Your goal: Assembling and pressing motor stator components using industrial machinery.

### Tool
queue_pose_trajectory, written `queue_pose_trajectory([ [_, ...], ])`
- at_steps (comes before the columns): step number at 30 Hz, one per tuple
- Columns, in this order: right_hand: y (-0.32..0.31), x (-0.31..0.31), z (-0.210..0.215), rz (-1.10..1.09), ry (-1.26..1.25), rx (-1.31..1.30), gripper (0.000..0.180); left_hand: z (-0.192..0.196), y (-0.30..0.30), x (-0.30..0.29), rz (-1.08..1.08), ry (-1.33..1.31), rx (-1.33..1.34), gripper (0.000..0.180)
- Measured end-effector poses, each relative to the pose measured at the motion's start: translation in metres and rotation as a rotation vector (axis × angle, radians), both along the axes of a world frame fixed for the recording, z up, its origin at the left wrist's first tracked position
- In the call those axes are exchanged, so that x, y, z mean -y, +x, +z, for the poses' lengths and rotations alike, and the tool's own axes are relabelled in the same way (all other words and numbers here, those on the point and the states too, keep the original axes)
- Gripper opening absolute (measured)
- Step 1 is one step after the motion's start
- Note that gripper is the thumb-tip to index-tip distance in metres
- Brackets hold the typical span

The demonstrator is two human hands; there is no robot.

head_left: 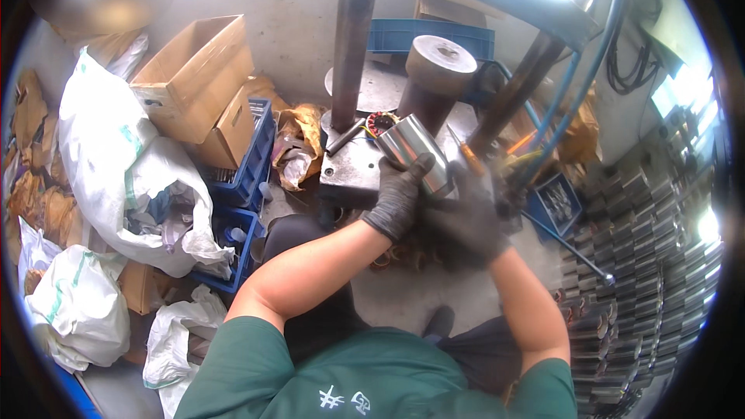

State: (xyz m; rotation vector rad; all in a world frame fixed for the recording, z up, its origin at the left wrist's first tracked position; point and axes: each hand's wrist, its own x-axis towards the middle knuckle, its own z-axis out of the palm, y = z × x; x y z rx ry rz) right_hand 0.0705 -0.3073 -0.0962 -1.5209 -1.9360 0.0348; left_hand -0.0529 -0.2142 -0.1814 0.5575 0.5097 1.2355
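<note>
A shiny metal cylinder (pixel 417 154) lies tilted in front of the press column, above the metal press bed (pixel 349 180). My left hand (pixel 398 195), in a dark grey glove, grips its near left side with the thumb along it. My gloved right hand (pixel 471 225) is by the cylinder's lower right end, smeared by motion, so its fingers cannot be made out. At the cylinder's far end sits a ring of copper windings (pixel 381 123) with coloured wires. Beside it a short dark rod (pixel 346 138) rests on the bed. An orange-handled tool (pixel 470 158) is just beyond my right hand.
A thick round steel post (pixel 441 70) rises behind the cylinder, between slanting press columns (pixel 356 46). Left are blue crates (pixel 260 159), a cardboard box (pixel 198 70) and white sacks (pixel 109 132). Stacked metal cylinders (pixel 652 264) fill the right. A long lever (pixel 570 251) sticks out at right.
</note>
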Motion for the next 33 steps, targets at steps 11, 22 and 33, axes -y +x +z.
queue_pose_trajectory([
  [11, -0.016, -0.099, -0.076, 0.14, -0.236, -0.282, 0.09, 0.027, -0.083, -0.09, 0.658, 0.142, -0.423, 0.052],
  [22, -0.001, -0.09, -0.041, 0.182, -0.331, 0.025, 0.094, 0.009, -0.067, -0.096, 0.406, 0.704, -1.864, 0.032],
  [33, 0.086, -0.018, -0.022, 0.197, -0.552, -1.208, 0.091, 0.008, -0.065, -0.092, 0.436, 0.613, -1.762, 0.028],
])
